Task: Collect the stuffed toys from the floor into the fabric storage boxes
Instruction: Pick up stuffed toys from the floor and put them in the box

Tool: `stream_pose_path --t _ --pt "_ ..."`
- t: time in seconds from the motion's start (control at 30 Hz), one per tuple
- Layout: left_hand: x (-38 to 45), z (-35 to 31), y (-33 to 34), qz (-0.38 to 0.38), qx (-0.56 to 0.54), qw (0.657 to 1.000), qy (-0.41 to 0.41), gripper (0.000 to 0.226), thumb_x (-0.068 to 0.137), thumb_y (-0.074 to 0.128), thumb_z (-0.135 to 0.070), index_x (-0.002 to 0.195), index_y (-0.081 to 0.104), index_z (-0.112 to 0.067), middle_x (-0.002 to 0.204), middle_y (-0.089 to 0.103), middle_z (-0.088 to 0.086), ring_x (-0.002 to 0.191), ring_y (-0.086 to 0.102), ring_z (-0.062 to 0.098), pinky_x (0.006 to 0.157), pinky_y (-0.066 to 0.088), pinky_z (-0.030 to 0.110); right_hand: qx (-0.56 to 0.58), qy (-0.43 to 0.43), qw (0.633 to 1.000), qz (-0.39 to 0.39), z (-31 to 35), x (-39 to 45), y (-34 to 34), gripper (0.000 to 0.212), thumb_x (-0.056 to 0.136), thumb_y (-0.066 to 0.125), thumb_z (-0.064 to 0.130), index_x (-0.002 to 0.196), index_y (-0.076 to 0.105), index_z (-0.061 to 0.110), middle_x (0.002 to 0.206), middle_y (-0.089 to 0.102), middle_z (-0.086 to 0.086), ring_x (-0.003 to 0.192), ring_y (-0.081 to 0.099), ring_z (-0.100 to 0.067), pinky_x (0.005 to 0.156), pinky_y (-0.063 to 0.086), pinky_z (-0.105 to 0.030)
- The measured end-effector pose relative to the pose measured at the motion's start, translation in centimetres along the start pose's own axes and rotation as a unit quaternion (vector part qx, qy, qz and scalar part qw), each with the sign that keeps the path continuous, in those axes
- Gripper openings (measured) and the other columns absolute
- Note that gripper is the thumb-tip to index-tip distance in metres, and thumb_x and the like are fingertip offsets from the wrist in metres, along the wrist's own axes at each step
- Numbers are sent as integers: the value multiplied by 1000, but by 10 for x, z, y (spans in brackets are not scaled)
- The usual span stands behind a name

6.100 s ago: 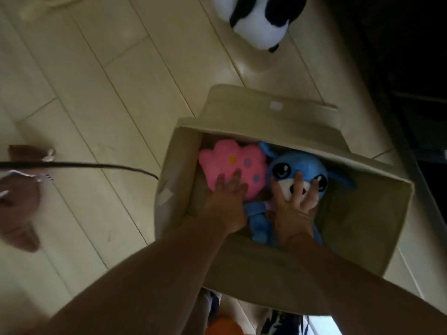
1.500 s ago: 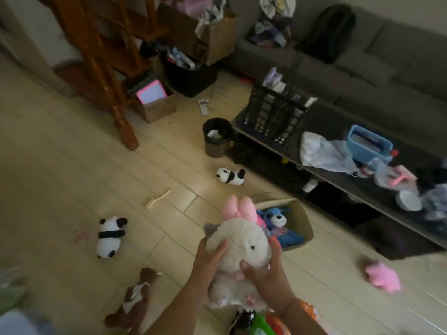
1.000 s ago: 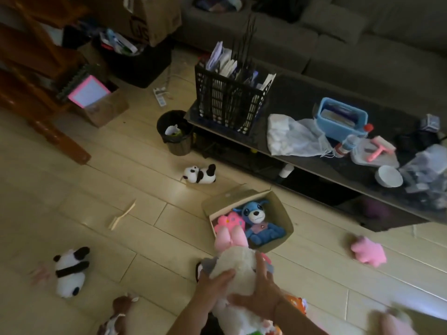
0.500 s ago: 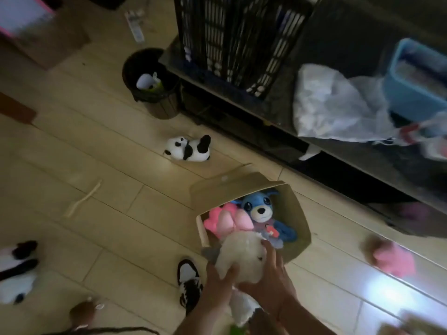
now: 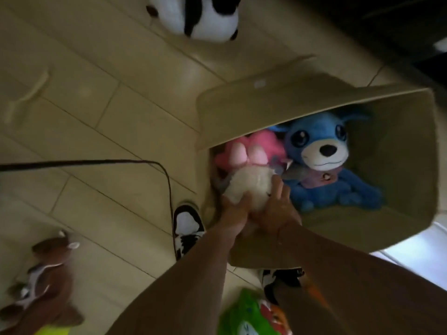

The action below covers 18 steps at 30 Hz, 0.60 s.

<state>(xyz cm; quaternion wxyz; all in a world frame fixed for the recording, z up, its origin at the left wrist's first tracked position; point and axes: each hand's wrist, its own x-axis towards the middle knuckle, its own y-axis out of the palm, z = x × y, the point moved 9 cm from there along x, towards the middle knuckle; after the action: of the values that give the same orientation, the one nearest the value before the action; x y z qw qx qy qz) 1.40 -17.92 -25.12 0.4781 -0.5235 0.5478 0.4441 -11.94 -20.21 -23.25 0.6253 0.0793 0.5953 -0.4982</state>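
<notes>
On pale plank floor (image 5: 101,117), both grips, left hand (image 5: 233,213) and right hand (image 5: 275,211), clasp the cream fluffy rabbit (image 5: 249,183) at the beige fabric box's (image 5: 399,141) near-left corner.

— Where's your white rabbit toy (image 5: 249,187)?

— At mid-frame, pink ears (image 5: 246,154) pointing up, pressed into the beige fabric box (image 5: 396,151) right of centre (blue dog (image 5: 324,160) and pink plush (image 5: 263,141) lie inside). Your panda (image 5: 198,15) lies top centre, brown toy (image 5: 46,284) lower left.
</notes>
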Motion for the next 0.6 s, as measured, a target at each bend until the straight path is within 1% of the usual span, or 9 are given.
stream_pose_path --t 0.07,0.13,0.2,0.27,0.33,0.4,0.47,0.53,0.6 --pt "14 6 -1 -33 20 999 -12 72 91 56 -46 148 20 -24 141 46 4 115 56 26 71 52 27 -17 9 1000 0 -6 12 13 93 80 55 60 147 -1 26 142 23 -10 127 43 -33 97 45 -47" --pt "17 3 -1 -51 47 998 -8 76 89 56 -43 151 17 -22 140 48 9 113 58 32 66 50 26 -58 13 998 4 -4 15 14 93 82 51 60 148 -3 23 144 22 -12 121 49 -34 94 47 -46" --pt "4 -3 4 -32 47 998 -10 76 81 57 -43 148 27 -19 129 56 9 103 63 31 60 51 26 -103 24 994 24 -5 8 7 97 81 52 62 148 -7 23 145 24 -14 118 51 -35 92 48 -46" --pt "-21 -20 5 -9 52 999 8 60 85 57 -37 139 42 -16 123 60 8 101 63 25 64 52 26 -139 43 987 68 -3 -5 -9 107 73 63 62 146 -8 31 147 25 -12 125 46 -36 94 46 -47" --pt "-49 -45 -2 -3 83 996 44 54 88 59 -38 136 48 -17 123 61 7 105 62 23 76 53 29 -179 26 979 93 8 -18 -31 110 65 68 61 146 -1 34 148 27 -7 130 41 -32 97 45 -48" --pt "-78 -77 -11 -12 121 988 92 48 91 57 -37 134 50 -18 121 61 5 104 62 21 81 51 30 -193 -1 977 89 28 -32 -59 83 75 59 57 144 22 30 143 40 -2 127 45 -25 96 47 -44" --pt "-106 -114 -20 -31 125 982 139 36 94 54 -35 128 56 -22 123 63 2 105 64 19 81 51 30 -190 -32 980 54 61 -49 -97 56 84 51 53 134 39 31 132 53 3 118 52 -19 92 49 -38" --pt "-137 -158 -29 -41 50 982 178 21 94 57 -22 114 62 -27 118 68 3 101 67 19 74 52 25 -155 -71 985 16 106 -66 -137 45 86 51 51 127 46 33 122 60 6 110 58 -17 89 49 -34" --pt "-166 -200 -36 -46 -22 978 202 28 92 58 -8 115 62 -24 116 68 5 104 65 19 76 51 18 -134 -110 985 -1 153 -78 -171 45 87 54 45 129 47 29 118 63 4 108 60 -18 86 47 -27"
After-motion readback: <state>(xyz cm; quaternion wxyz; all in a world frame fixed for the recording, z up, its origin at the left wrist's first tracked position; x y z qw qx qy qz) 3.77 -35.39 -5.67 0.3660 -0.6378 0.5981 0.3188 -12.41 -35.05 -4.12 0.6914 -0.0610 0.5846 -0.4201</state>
